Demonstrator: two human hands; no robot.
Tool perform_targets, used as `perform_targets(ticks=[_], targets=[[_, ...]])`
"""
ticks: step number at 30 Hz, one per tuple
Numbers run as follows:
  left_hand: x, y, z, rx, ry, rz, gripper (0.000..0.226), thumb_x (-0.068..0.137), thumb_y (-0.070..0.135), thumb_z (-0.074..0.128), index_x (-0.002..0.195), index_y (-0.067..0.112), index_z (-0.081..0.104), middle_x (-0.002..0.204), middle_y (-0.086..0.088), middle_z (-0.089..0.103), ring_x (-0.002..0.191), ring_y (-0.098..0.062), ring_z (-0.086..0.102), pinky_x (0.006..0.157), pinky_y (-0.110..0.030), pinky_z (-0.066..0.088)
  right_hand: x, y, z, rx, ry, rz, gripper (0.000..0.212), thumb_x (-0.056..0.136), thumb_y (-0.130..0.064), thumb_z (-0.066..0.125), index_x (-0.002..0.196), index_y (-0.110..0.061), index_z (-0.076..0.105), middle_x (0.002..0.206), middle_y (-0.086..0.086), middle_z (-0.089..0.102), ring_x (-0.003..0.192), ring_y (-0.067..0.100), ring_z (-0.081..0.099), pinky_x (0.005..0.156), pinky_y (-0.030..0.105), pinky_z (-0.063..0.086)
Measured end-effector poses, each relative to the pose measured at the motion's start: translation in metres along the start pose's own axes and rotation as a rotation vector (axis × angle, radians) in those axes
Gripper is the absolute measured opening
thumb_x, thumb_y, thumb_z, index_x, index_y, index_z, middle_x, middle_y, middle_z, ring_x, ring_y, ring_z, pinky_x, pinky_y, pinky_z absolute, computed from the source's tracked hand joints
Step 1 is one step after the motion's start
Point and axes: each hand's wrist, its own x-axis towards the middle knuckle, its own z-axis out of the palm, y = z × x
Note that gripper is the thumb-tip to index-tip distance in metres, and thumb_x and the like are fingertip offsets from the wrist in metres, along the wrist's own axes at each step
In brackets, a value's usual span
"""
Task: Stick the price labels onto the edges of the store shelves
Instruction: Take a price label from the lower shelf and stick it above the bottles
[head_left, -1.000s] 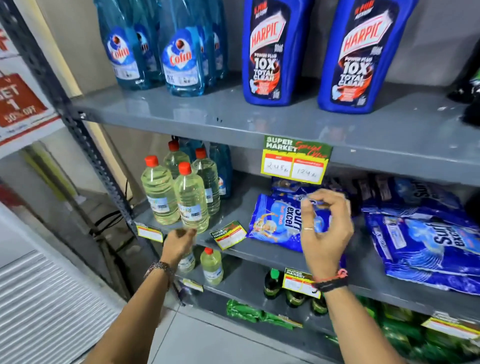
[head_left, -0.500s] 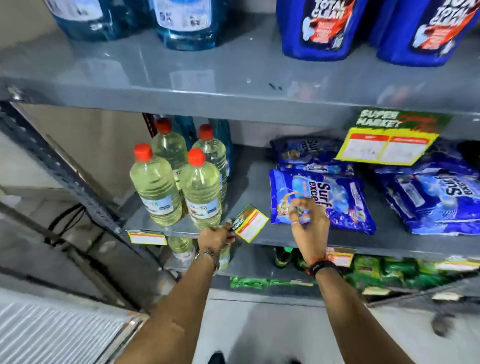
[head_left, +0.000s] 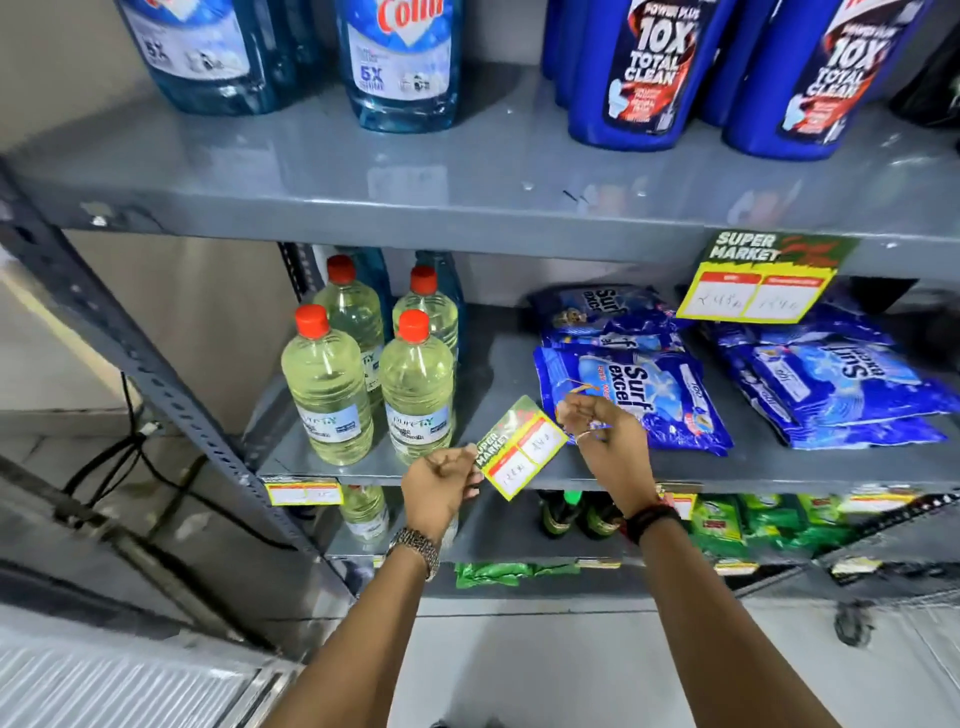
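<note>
My left hand (head_left: 439, 491) pinches the lower left corner of a green and yellow price label (head_left: 519, 448), held tilted in front of the middle shelf edge (head_left: 727, 480). To the label's right, my right hand (head_left: 605, 441) has its fingertips pinched together on something small that I cannot make out, just off the label's upper right corner. A larger label of the same kind (head_left: 763, 278) hangs from the upper shelf edge (head_left: 415, 234). A small label (head_left: 304, 492) sits on the middle shelf edge at the left.
Clear bottles with red caps (head_left: 415, 384) stand on the middle shelf's left; blue detergent packets (head_left: 639, 395) lie to the right. Blue cleaner bottles (head_left: 623, 73) line the top shelf. Lower shelves hold green packets (head_left: 727, 525) with further labels. A slotted upright (head_left: 156, 384) runs down the left.
The view has dropped and closed in on the middle shelf. My left hand has taken the tilted label off the shelf edge. My right hand came down beside it.
</note>
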Motion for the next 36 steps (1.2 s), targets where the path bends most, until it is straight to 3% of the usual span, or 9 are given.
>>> perform_targets(ticks=[5,8,11,13,16,18,23,28,36], targets=[[-0.023,0.047,-0.008,0.24,-0.143,0.25,0.012,0.087,0.013,0.061,0.084,0.007,0.071,0.053,0.007,0.065,0.048,-0.001,0.06,0.044,-0.015,0.051,0.003,-0.038,-0.006,0.071,-0.189,-0.033,0.016,0.083,-0.018,0.065,0.095,-0.008,0.07,0.088,0.006,0.071,0.071,-0.004,0.062,0.07,0.01,0.046],[-0.031,0.079,-0.013,0.296,-0.134,0.35,0.016,0.084,0.018,0.064,0.091,0.005,0.071,0.062,-0.003,0.067,0.048,0.001,0.061,0.047,-0.014,0.051,0.005,-0.054,-0.012,0.108,-0.201,-0.044,0.01,0.084,-0.019,0.065,0.087,-0.012,0.072,0.075,0.004,0.071,0.062,0.0,0.061,0.06,0.014,0.048],[-0.037,0.099,-0.02,0.292,-0.091,0.438,0.01,0.082,0.025,0.066,0.085,0.018,0.072,0.081,-0.015,0.073,0.064,-0.012,0.065,0.061,-0.034,0.059,0.002,-0.07,-0.019,0.186,-0.241,-0.056,0.007,0.082,-0.014,0.066,0.083,-0.012,0.072,0.06,-0.009,0.071,0.055,0.0,0.064,0.057,0.019,0.052],[-0.04,0.107,-0.024,0.304,-0.064,0.48,0.013,0.083,0.028,0.065,0.084,0.017,0.072,0.088,-0.016,0.074,0.073,-0.02,0.067,0.071,-0.04,0.059,0.001,-0.08,-0.022,0.216,-0.29,-0.059,0.01,0.083,-0.009,0.064,0.088,-0.004,0.07,0.055,-0.014,0.07,0.054,-0.001,0.065,0.048,0.012,0.049],[-0.047,0.114,-0.03,0.309,-0.035,0.526,0.022,0.085,0.032,0.062,0.08,0.012,0.072,0.085,-0.017,0.074,0.078,-0.031,0.068,0.075,-0.044,0.056,-0.005,-0.094,-0.022,0.24,-0.322,-0.087,0.013,0.084,-0.01,0.064,0.091,-0.001,0.069,0.072,-0.001,0.072,0.063,0.006,0.067,0.051,0.012,0.052],[-0.053,0.118,-0.033,0.292,-0.021,0.556,0.022,0.085,0.031,0.061,0.076,0.013,0.07,0.081,-0.015,0.073,0.074,-0.024,0.066,0.073,-0.041,0.055,-0.009,-0.102,-0.019,0.255,-0.33,-0.1,0.017,0.083,-0.011,0.064,0.095,0.0,0.069,0.083,0.01,0.071,0.071,0.014,0.067,0.062,0.019,0.057],[-0.07,0.137,-0.054,0.175,0.06,0.626,0.008,0.082,0.023,0.066,0.083,0.02,0.073,0.074,0.012,0.074,0.073,-0.007,0.068,0.067,-0.015,0.053,-0.02,-0.131,-0.009,0.29,-0.366,-0.211,0.012,0.08,-0.011,0.067,0.088,-0.003,0.071,0.077,0.006,0.072,0.064,0.004,0.066,0.057,0.018,0.054],[-0.09,0.183,-0.091,0.112,0.104,0.824,0.021,0.072,0.029,0.068,0.088,0.018,0.075,0.081,0.012,0.076,0.077,-0.005,0.07,0.068,-0.016,0.055,-0.041,-0.184,0.004,0.292,-0.238,-0.418,0.003,0.076,-0.019,0.072,0.075,-0.023,0.073,0.07,-0.001,0.075,0.067,0.015,0.07,0.059,0.025,0.058],[-0.077,0.24,-0.121,0.242,0.285,0.974,0.012,0.08,0.02,0.07,0.078,0.031,0.072,0.069,0.024,0.072,0.069,0.0,0.068,0.067,-0.017,0.055,-0.042,-0.245,0.044,0.16,-0.021,-0.59,0.005,0.074,-0.024,0.074,0.07,-0.022,0.071,0.052,-0.018,0.065,0.053,0.002,0.061,0.06,0.009,0.046]])
